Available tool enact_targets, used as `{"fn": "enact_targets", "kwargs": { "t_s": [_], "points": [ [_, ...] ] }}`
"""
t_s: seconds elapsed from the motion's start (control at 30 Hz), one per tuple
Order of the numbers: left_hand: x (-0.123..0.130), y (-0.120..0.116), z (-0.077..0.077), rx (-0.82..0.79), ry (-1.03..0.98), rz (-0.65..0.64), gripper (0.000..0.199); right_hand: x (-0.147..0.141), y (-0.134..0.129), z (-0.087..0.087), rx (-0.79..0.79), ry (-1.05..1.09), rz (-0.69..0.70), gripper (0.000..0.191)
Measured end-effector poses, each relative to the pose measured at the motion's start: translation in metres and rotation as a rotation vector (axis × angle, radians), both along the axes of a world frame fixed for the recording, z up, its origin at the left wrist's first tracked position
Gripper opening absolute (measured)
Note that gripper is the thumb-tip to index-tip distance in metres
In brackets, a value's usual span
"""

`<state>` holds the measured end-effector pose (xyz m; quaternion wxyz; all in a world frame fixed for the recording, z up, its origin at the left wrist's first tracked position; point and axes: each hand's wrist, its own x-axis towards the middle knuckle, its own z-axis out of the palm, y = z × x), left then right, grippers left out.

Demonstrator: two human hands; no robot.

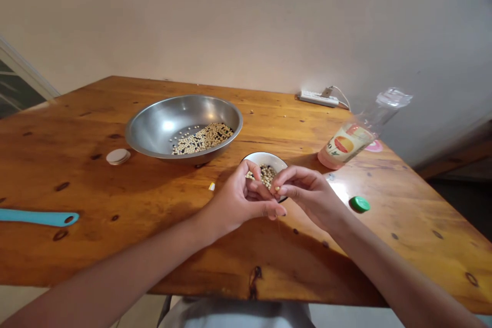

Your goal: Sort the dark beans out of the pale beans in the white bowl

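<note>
Between the thumb and forefinger of my right hand point(303, 187) is a small round cream-coloured piece point(277, 189), like a bead or bean. My left hand point(251, 195) meets it from the other side, its fingers curled and thumb reaching forward. A faint thin line, perhaps a thread, hangs below the left thumb; what the left fingers hold is hidden. Both hands are over the near rim of a small white bowl point(265, 157) with a dark edge. Cream and dark round pieces point(268, 175) lie in that bowl, partly covered by my fingers.
A wide steel basin point(154, 123) with many cream and black round pieces point(207, 138) stands back left. Nearby are a white lid point(118, 156) and a blue handle point(38, 217). On the right, a clear labelled bottle point(346, 143) leans near a green cap point(360, 204). A power strip point(319, 98) lies behind.
</note>
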<state>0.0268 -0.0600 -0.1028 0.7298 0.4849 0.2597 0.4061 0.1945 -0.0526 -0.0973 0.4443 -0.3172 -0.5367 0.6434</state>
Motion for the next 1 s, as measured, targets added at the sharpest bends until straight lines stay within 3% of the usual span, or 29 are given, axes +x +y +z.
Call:
{"fn": "enact_targets", "kwargs": {
  "t_s": [0.63, 1.0],
  "points": [
    [0.0008, 0.0023, 0.0008, -0.120, -0.027, -0.101, 0.053, -0.0033, -0.0030, -0.0051, -0.001, 0.024, 0.058, 0.005],
    [-0.0001, 0.0022, 0.0036, -0.109, -0.029, -0.051, 0.048, -0.0012, -0.0022, -0.0049, 0.044, 0.033, 0.111, 0.009]
  ]
}}
